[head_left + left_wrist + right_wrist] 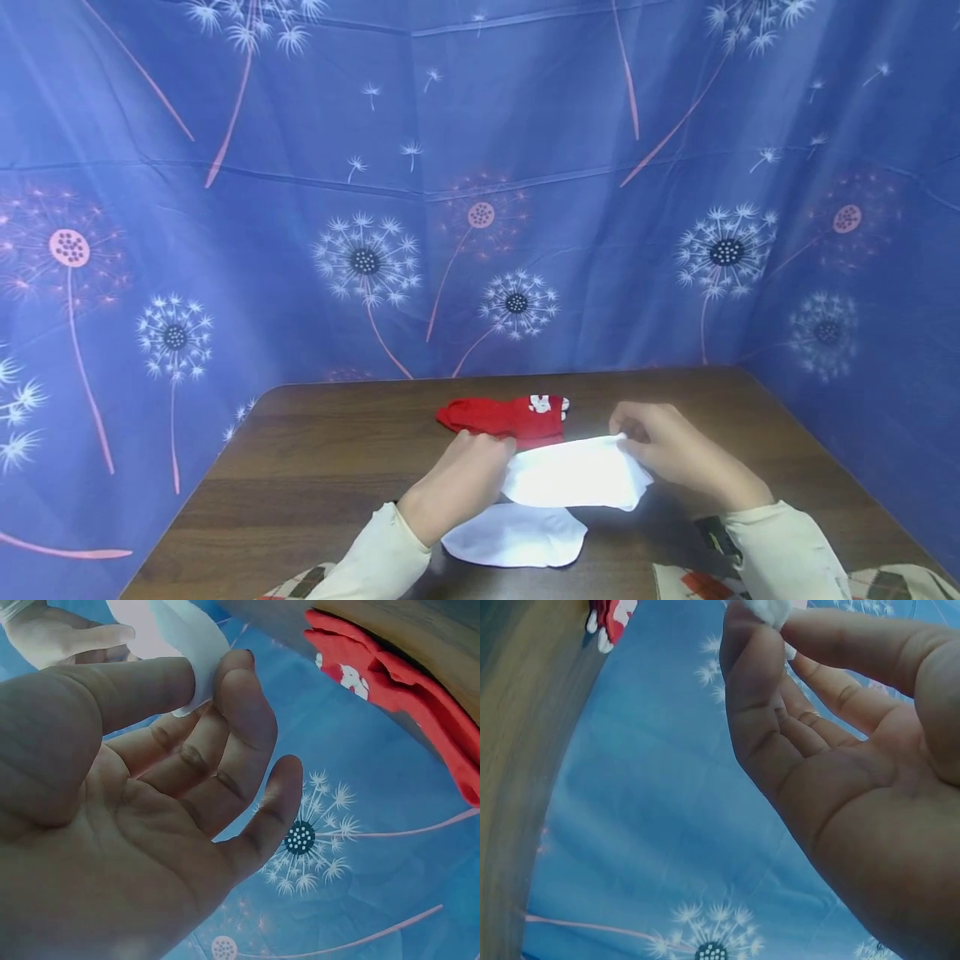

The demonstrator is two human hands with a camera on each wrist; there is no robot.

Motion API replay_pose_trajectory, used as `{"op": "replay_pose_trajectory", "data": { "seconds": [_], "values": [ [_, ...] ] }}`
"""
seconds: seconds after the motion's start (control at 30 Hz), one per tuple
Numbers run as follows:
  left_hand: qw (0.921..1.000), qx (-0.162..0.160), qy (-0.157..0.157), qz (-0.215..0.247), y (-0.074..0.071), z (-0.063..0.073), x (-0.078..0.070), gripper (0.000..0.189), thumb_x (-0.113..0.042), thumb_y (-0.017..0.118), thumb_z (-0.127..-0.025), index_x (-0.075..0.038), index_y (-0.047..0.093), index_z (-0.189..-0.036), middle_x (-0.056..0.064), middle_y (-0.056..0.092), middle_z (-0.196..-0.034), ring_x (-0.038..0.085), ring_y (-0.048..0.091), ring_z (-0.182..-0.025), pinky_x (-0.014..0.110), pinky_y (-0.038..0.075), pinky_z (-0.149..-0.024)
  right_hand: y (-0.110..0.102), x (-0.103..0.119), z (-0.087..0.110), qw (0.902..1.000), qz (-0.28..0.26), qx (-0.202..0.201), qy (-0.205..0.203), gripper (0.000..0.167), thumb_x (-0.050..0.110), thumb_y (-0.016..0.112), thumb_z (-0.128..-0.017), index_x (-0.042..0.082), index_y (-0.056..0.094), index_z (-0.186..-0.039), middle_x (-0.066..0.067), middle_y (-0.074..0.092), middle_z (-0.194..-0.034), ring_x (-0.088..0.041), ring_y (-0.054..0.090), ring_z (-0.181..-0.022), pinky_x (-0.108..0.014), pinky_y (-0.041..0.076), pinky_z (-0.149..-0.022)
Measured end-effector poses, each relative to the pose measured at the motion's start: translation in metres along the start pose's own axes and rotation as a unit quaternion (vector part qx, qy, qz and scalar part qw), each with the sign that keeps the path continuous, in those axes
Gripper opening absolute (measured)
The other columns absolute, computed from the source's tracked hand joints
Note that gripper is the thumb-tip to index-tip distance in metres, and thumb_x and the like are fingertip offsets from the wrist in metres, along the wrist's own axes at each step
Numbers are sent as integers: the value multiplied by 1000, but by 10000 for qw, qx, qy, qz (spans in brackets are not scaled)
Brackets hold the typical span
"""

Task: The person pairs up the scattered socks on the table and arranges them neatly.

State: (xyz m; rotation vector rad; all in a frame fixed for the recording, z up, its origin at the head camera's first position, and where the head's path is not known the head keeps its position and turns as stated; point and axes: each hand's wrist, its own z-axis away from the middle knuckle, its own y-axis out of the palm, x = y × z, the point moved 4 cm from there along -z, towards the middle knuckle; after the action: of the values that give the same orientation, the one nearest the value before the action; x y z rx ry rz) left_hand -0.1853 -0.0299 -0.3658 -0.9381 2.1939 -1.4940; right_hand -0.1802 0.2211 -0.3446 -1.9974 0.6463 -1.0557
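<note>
White cloth (573, 477) clamped at both ends, above the tabletop (300, 467).
It is pinched by the left grip (467, 473) and right grip (667, 442), apparently to be kept spread; a second white piece (517, 540), perhaps a sock though washed out by glare, is seen below, with red fabric (498, 417) laid beyond.

Possibly a home: dandelion-print curtain (547, 200)

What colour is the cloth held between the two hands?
The cloth is white; the head view shows it best.
</note>
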Motion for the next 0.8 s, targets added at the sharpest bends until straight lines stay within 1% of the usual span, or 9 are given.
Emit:
{"op": "replay_pose_trajectory", "data": {
  "seconds": [0.07,0.13,0.27,0.33,0.47,0.57,0.67,0.8],
  "values": [
    [9999,-126,38,-11,-2,5,1,14,-3,75,-80,-14,66,-79,-6,56,-63,10,52,-55,27,41,-52,5,2,-1,10000,-9,28,-20,20,-7,67,-82,11,63,-90,7,61,-75,-4,54,-66,-26,47,-57],
    [9999,-141,12,-4,-5,9,3,16,-3,75,-79,-15,65,-78,-6,55,-62,10,52,-55,27,41,-52,10,4,-3,10000,4,95,-11,19,-6,67,-83,11,63,-91,8,61,-76,-3,53,-67,-25,47,-58],
    [9999,16,-125,98,-8,16,9,16,-3,74,-79,-15,64,-76,-7,52,-59,8,47,-50,28,39,-50,17,6,-5,9997,6,218,76,20,-5,67,-84,13,63,-90,9,60,-75,-4,54,-67,-25,48,-60],
    [9997,75,-172,162,-9,18,11,18,-3,74,-79,-15,62,-74,-7,51,-57,8,44,-47,29,39,-48,21,7,-5,9996,-74,252,74,20,-5,67,-84,14,63,-90,8,60,-75,-4,54,-68,-26,48,-61],
    [9991,96,-188,378,-7,23,14,21,0,73,-78,-15,61,-72,-7,51,-59,7,42,-48,28,37,-47,29,7,-4,9994,-238,235,-48,20,-6,67,-83,13,62,-89,8,60,-75,-3,54,-67,-26,48,-59],
    [9978,237,-233,569,-8,25,17,20,2,72,-78,-15,62,-73,-8,51,-60,5,40,-49,25,35,-46,34,7,-4,9995,-231,160,-127,21,-6,67,-83,13,62,-89,9,58,-73,-2,53,-66,-25,47,-58],
    [9958,435,-331,740,-11,24,22,20,4,69,-79,-15,64,-76,-8,50,-59,6,41,-51,26,36,-47,37,9,-7,9997,-134,103,-165,22,-6,67,-83,14,62,-89,10,57,-72,-2,51,-65,-25,47,-58],
    [9926,657,-469,909,-18,25,30,21,4,70,-80,-15,70,-90,-6,61,-68,7,50,-58,28,41,-52,42,15,-13,9996,-90,147,-225,22,-6,66,-83,14,63,-90,10,58,-74,-2,52,-66,-25,47,-60]
  ]
}}
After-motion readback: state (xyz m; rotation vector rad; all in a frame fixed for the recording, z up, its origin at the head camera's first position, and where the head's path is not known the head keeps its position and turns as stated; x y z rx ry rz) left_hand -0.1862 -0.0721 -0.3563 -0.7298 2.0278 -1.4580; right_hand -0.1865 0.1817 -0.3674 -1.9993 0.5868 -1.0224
